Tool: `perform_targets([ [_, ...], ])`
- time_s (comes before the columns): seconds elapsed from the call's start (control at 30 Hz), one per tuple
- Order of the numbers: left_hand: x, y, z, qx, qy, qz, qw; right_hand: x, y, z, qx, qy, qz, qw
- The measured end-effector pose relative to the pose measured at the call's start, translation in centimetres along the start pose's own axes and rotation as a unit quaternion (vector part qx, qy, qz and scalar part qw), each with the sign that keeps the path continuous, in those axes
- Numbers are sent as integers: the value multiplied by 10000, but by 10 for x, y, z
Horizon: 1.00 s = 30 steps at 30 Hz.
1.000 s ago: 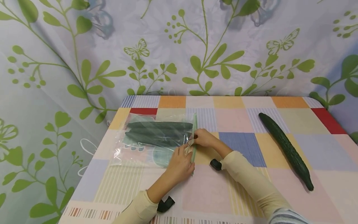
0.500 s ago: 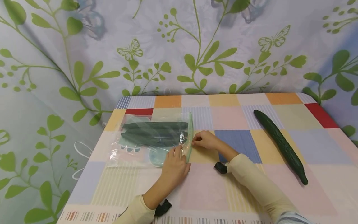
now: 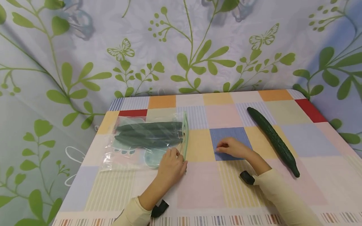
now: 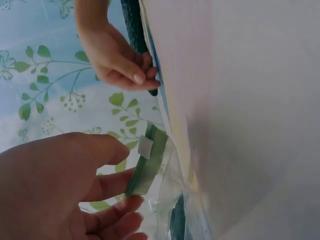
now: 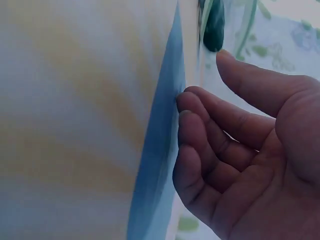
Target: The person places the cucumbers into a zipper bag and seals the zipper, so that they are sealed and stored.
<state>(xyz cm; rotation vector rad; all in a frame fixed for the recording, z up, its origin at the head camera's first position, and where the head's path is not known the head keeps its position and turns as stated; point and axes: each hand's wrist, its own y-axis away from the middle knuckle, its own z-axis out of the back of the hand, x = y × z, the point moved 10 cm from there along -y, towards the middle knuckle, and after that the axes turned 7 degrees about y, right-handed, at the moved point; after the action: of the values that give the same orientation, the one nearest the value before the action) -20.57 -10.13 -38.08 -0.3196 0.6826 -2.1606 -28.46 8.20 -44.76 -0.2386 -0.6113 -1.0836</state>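
A clear zip bag (image 3: 124,160) lies flat on the left side of the table with dark green cucumbers (image 3: 150,130) inside. Its green zip strip (image 3: 185,135) runs along the right end, and a white slider (image 4: 145,147) sits on the strip. My left hand (image 3: 171,168) rests at the near corner of that end; in the left wrist view a finger touches the strip while the thumb stands apart from it. My right hand (image 3: 233,147) hovers over the blue patch of the cloth, fingers loosely bent, holding nothing. Another cucumber (image 3: 272,141) lies loose to its right.
A patchwork cloth (image 3: 198,185) covers the table. Behind it hangs a curtain (image 3: 158,62) with green leaves and butterflies. Black wrist devices (image 3: 247,177) show at both sleeves. A white cord (image 3: 74,152) hangs by the left table edge.
My right hand has let go of the bag's zip end and moved right, away from it. The left hand has stayed at the bag's corner. The whole view has shifted slightly.
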Motion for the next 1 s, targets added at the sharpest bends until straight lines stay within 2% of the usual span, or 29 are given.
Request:
perform_targets([
  [0.2,-1,0,2,-143,289,-118,9994,-25,36,22,-370,399,-570,9969],
  [0.33,-2,-1,3,-185,495,-159,9985,-35,57,39,-741,681,-760,9920],
  [0.43,-2,-1,3,-192,592,-154,9979,-43,72,52,-1087,828,-1046,9851],
  [0.53,-2,0,3,-220,642,-151,9976,-53,87,71,-1737,978,-1335,9708],
  [0.63,-2,-1,2,-240,667,-186,9973,-65,104,93,-2517,1192,-1728,9448],
  [0.7,-2,-1,2,-231,668,-196,9973,-77,115,103,-2763,1269,-2148,9281],
  [0.77,-2,-2,2,-220,665,-196,9974,-93,125,106,-2622,1295,-2686,9178],
  [0.87,-2,-1,2,-240,644,-179,9975,-118,134,99,-1909,1166,-3318,9165],
  [0.93,-1,0,3,-271,663,-165,9973,-130,138,94,-1481,1123,-3474,9191],
  [1.0,0,1,2,-283,705,-140,9970,-137,140,91,-1177,1111,-3465,9240],
])
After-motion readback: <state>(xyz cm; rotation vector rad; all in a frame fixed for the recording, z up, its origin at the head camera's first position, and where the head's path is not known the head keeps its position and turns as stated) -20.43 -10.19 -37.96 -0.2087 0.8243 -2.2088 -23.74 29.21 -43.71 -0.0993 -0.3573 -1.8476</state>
